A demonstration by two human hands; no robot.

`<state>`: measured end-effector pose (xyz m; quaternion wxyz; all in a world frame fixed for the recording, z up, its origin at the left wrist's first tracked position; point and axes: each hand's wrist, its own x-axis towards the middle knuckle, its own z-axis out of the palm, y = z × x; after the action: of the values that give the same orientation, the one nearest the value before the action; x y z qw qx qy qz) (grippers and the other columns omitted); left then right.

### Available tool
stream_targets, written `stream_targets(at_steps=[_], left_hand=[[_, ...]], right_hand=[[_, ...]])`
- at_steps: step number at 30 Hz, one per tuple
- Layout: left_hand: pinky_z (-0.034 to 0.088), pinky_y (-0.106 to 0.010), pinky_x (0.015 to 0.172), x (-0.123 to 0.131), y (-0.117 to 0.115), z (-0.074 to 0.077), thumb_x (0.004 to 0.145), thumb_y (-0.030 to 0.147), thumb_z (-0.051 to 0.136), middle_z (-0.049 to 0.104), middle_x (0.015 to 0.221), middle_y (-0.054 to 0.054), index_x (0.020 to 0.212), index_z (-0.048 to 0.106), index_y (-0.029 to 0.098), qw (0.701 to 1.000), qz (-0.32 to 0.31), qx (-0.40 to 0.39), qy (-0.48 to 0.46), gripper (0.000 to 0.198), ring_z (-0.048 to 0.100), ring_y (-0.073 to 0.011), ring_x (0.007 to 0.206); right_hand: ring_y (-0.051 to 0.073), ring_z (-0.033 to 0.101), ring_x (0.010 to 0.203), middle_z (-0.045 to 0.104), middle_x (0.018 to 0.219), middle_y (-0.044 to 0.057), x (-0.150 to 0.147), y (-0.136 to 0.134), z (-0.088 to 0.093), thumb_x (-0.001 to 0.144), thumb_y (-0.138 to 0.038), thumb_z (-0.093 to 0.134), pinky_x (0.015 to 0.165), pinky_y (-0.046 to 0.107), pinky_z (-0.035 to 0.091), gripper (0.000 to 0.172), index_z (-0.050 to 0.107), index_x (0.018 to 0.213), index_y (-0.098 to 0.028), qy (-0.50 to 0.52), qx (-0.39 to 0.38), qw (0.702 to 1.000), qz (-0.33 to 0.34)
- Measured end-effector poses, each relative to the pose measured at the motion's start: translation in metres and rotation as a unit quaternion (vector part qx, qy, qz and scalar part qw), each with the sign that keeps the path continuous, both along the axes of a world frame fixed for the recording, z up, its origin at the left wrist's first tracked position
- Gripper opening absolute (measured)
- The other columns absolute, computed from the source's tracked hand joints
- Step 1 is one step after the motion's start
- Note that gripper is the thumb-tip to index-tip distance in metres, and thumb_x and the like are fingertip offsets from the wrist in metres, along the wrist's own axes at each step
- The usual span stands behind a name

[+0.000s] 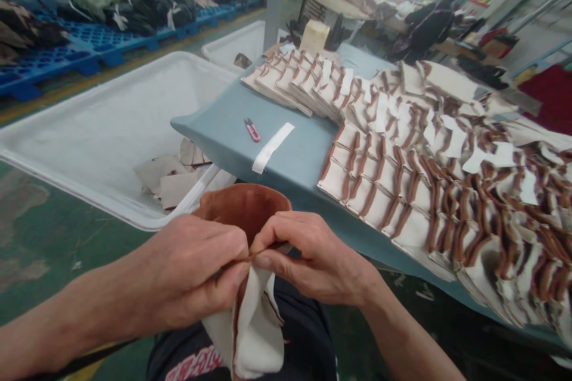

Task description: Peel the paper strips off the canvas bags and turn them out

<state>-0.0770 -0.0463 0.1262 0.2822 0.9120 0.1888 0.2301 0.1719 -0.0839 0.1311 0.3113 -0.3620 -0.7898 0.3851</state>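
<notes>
Both my hands hold one fabric piece (245, 208) close to my body, brown on its upper inside and cream below. My left hand (192, 268) is closed, pinching the brown edge from the left. My right hand (304, 256) is closed too, pinching the same edge from the right, thumb against fingers. The cream part (254, 333) hangs down over my dark trousers. In front lies a grey-blue table (295, 161) with a white strip (272, 146) and small red snips (252, 129) on it.
Overlapping rows of cream-and-brown pieces (438, 166) cover the right of the table. A large white bin (98, 131) with several cut pieces stands at the left; a second bin (236, 41) is behind it. Blue pallets (89, 41) with bundles line the far left.
</notes>
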Motion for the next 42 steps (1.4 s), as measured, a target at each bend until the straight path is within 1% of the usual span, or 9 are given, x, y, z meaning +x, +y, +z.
stream_targets(at_steps=[6,11,15,20,24,29,35,38,42], left_hand=[[0.031,-0.024,0.050,0.012,-0.006,-0.007,0.108,0.029,0.047,0.038,0.062,0.008,0.070,0.040,0.024,0.957,0.071,-0.260,-0.106,0.038,0.035,-0.0112,0.053],[0.038,-0.024,0.053,0.016,-0.011,-0.023,0.108,0.050,0.052,0.043,0.069,0.005,0.075,0.047,0.023,0.911,0.075,-0.377,-0.148,0.043,0.041,-0.0127,0.058],[0.035,-0.023,0.053,0.017,-0.009,-0.022,0.100,0.031,0.055,0.047,0.063,0.005,0.070,0.049,0.022,0.944,0.113,-0.276,-0.141,0.032,0.040,-0.0117,0.055],[0.032,-0.022,0.051,0.015,-0.001,-0.005,0.094,0.013,0.051,0.049,0.057,0.009,0.069,0.049,0.022,0.987,0.104,-0.100,-0.072,0.026,0.043,-0.0089,0.050],[0.030,-0.024,0.051,0.012,-0.001,0.000,0.094,0.011,0.050,0.048,0.059,0.011,0.074,0.048,0.024,0.993,0.093,0.014,-0.074,0.023,0.039,-0.0083,0.048],[0.034,-0.020,0.048,0.011,-0.003,0.004,0.092,0.012,0.050,0.043,0.057,0.010,0.068,0.045,0.024,0.986,0.122,-0.062,-0.093,0.027,0.041,-0.0081,0.046],[0.032,-0.015,0.047,-0.001,0.001,0.019,0.094,0.021,0.064,0.036,0.058,0.009,0.062,0.041,0.021,0.973,0.100,-0.187,-0.092,0.039,0.037,-0.0074,0.048],[0.032,-0.014,0.045,-0.009,0.006,0.021,0.095,0.024,0.065,0.037,0.056,0.009,0.059,0.041,0.021,0.980,0.092,-0.166,-0.059,0.042,0.038,-0.0070,0.046],[0.028,-0.017,0.043,-0.026,0.014,0.004,0.098,0.025,0.062,0.039,0.053,0.010,0.057,0.046,0.021,0.986,0.154,-0.057,-0.018,0.043,0.038,-0.0059,0.043]], right_hand=[[0.010,0.051,0.067,0.061,0.078,-0.005,-0.008,0.016,-0.015,0.102,-0.054,0.081,0.065,0.022,0.045,0.042,0.064,0.086,-0.019,0.213,-0.189,0.958,0.043],[0.010,0.044,0.064,0.054,0.074,-0.006,-0.008,0.015,-0.016,0.098,-0.056,0.084,0.059,0.022,0.039,0.045,0.062,0.083,-0.019,0.241,-0.244,0.938,0.042],[0.009,0.046,0.065,0.057,0.074,-0.005,-0.003,0.018,-0.010,0.097,-0.047,0.087,0.061,0.022,0.040,0.039,0.065,0.084,-0.018,0.217,-0.235,0.947,0.025],[0.011,0.054,0.069,0.065,0.079,-0.003,0.003,0.020,-0.005,0.103,-0.033,0.073,0.066,0.024,0.043,0.021,0.070,0.090,-0.017,0.152,-0.177,0.972,0.019],[0.013,0.061,0.075,0.073,0.084,0.000,0.007,0.016,0.003,0.105,-0.028,0.066,0.073,0.026,0.047,0.018,0.072,0.090,-0.018,0.094,-0.101,0.990,0.003],[0.014,0.062,0.076,0.074,0.083,0.000,0.017,0.024,-0.001,0.103,-0.029,0.068,0.080,0.029,0.048,0.021,0.070,0.084,-0.020,0.039,-0.005,0.999,-0.031],[0.017,0.065,0.082,0.075,0.088,0.002,0.037,0.025,-0.021,0.100,-0.040,0.077,0.083,0.032,0.049,0.023,0.073,0.089,-0.020,0.012,0.013,0.999,-0.051],[0.017,0.066,0.083,0.076,0.092,0.003,0.041,0.018,-0.021,0.099,-0.040,0.081,0.083,0.031,0.050,0.022,0.074,0.092,-0.020,0.003,0.012,0.999,-0.047],[0.015,0.063,0.078,0.075,0.088,0.000,0.039,0.013,-0.014,0.099,-0.034,0.081,0.076,0.027,0.047,0.018,0.073,0.091,-0.020,0.007,-0.014,0.998,-0.065]])
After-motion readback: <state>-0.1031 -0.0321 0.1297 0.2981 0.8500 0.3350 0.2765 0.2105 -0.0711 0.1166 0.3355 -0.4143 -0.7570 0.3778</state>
